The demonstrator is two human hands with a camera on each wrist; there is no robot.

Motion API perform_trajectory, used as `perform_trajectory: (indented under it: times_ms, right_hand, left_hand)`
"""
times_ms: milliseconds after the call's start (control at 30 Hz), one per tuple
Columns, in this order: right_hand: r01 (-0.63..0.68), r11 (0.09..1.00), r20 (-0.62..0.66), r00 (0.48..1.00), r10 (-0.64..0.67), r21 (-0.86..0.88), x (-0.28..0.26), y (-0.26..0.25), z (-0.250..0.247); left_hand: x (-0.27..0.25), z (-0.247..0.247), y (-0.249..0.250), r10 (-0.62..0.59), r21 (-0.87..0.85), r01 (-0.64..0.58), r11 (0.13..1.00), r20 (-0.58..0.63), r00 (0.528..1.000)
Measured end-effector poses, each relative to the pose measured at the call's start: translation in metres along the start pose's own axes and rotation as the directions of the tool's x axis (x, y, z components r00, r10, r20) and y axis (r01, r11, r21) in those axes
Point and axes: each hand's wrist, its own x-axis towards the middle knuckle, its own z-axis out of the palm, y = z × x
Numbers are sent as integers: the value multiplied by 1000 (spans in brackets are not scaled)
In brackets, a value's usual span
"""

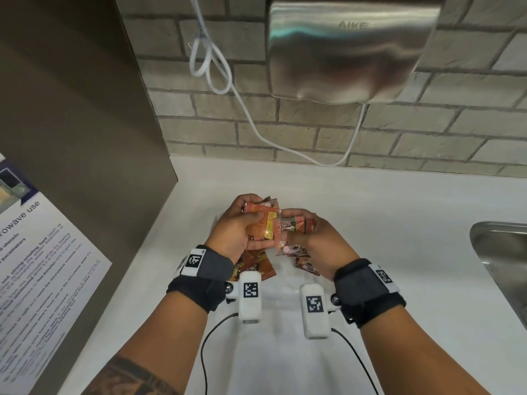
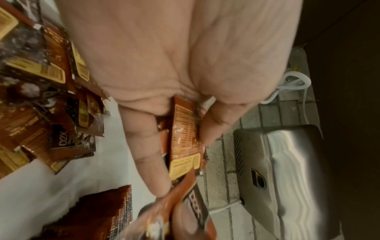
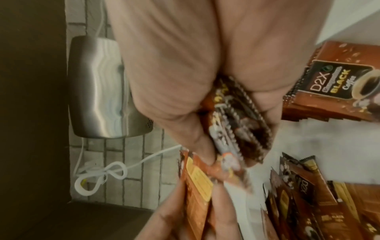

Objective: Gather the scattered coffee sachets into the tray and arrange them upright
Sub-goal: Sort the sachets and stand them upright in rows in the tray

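Both hands hover close together above the white counter (image 1: 385, 212), each holding brown and orange D2X coffee sachets. My left hand (image 1: 256, 220) (image 2: 183, 162) grips a few sachets (image 2: 183, 129) between thumb and fingers. A small bundle of sachets (image 3: 236, 116) sits edge-on in the grip of my right hand (image 1: 299, 226) (image 3: 232, 146), touching the left hand's sachets (image 3: 197, 186). Loose sachets (image 1: 253, 263) (image 2: 51, 113) lie scattered on the counter under my wrists. A neat stack of sachets (image 3: 333, 84) stands apart from them. I cannot make out the tray's outline.
A steel hand dryer (image 1: 350, 49) hangs on the brick wall ahead, its white cable (image 1: 216, 67) looping down to the counter's back edge. A steel sink (image 1: 502, 252) lies at the right. A brown panel with a microwave notice (image 1: 42, 266) bounds the left.
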Motion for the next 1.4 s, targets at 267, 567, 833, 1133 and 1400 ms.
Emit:
perform_trajectory:
  times_ms: [267, 567, 833, 1133, 1400]
  right_hand:
    - [51, 999, -60, 997, -51, -12, -4, -8, 4]
    - [203, 970, -184, 957, -225, -135, -7, -17, -1]
    - [243, 894, -186, 925, -330, -376, -7, -4, 4]
    - [-15, 982, -176, 983, 49, 190, -7, -1, 4]
    - [-160, 987, 29, 987, 159, 30, -11, -1, 0]
  left_hand:
    - [-2, 0, -1, 51, 118, -49, 992, -12, 999]
    - [-3, -7, -4, -49, 34, 54, 998, -144, 988]
    - [-8, 2, -4, -78, 22, 78, 997, 1, 997]
    - [-4, 3, -15, 10, 20, -9, 1000, -61, 998]
    - [1, 0, -7, 199, 275, -180, 944, -40, 979]
